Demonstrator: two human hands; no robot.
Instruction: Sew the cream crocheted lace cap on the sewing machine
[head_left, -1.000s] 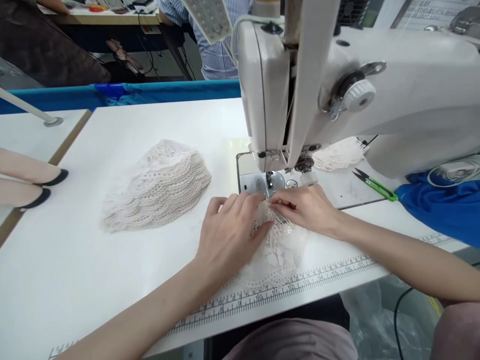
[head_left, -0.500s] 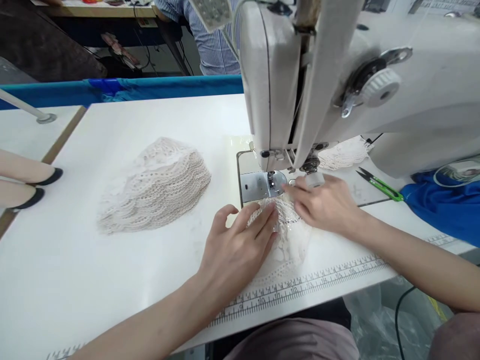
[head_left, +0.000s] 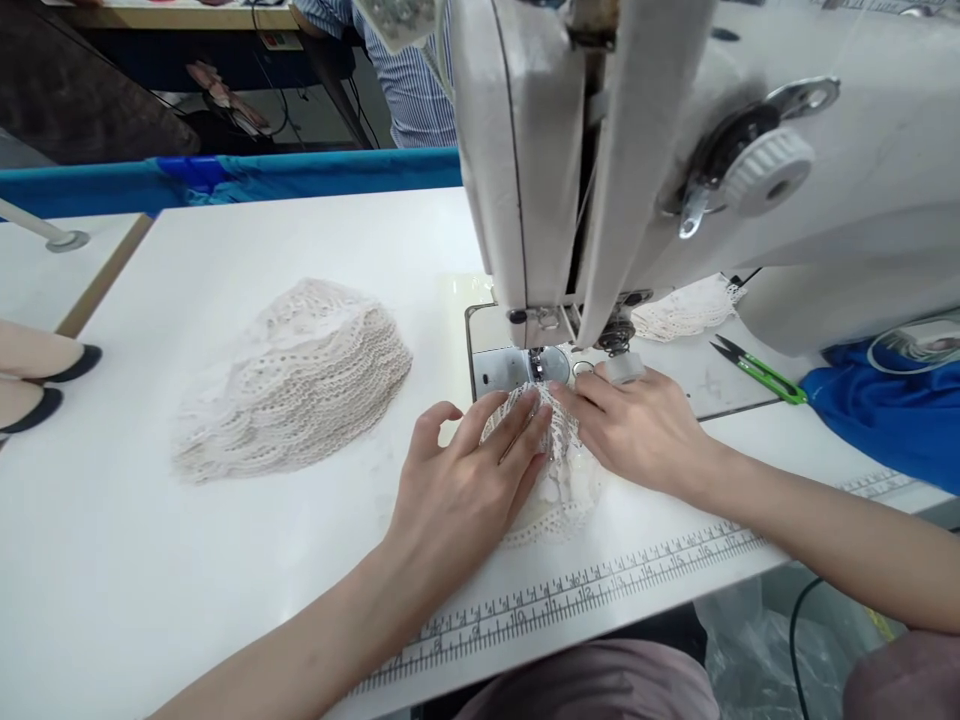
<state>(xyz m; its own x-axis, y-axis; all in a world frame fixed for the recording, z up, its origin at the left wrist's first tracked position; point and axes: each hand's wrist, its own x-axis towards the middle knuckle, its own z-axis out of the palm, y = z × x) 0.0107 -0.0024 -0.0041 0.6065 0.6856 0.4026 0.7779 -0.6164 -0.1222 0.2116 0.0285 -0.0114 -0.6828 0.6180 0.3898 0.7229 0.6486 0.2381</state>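
A small piece of cream lace [head_left: 559,490] lies partly under the sewing machine's presser foot [head_left: 535,365], its scalloped edge toward me. My left hand [head_left: 469,470] rests on the lace with its fingers stretched out and flat, fingertips just in front of the foot. On the other side, my right hand [head_left: 637,425] has its fingers bent together at the lace's upper right edge, its index fingertip close to the foot; the thumb is hidden. A white cylindrical piece [head_left: 624,368] sits right above the right hand's knuckles; I cannot tell whether it touches them.
A pile of layered lace [head_left: 300,390] lies to the left. More lace [head_left: 690,308] is behind the needle area. Green-handled thread snips [head_left: 761,372] and blue cloth [head_left: 885,410] are at the right. A printed ruler [head_left: 555,607] runs along the front edge. A person in a striped shirt [head_left: 412,90] sits beyond.
The lace has moved forward, away from me, and its top edge now reaches the presser foot. Both hands have gone with it, and the right hand has shifted left, closer to the left fingertips.
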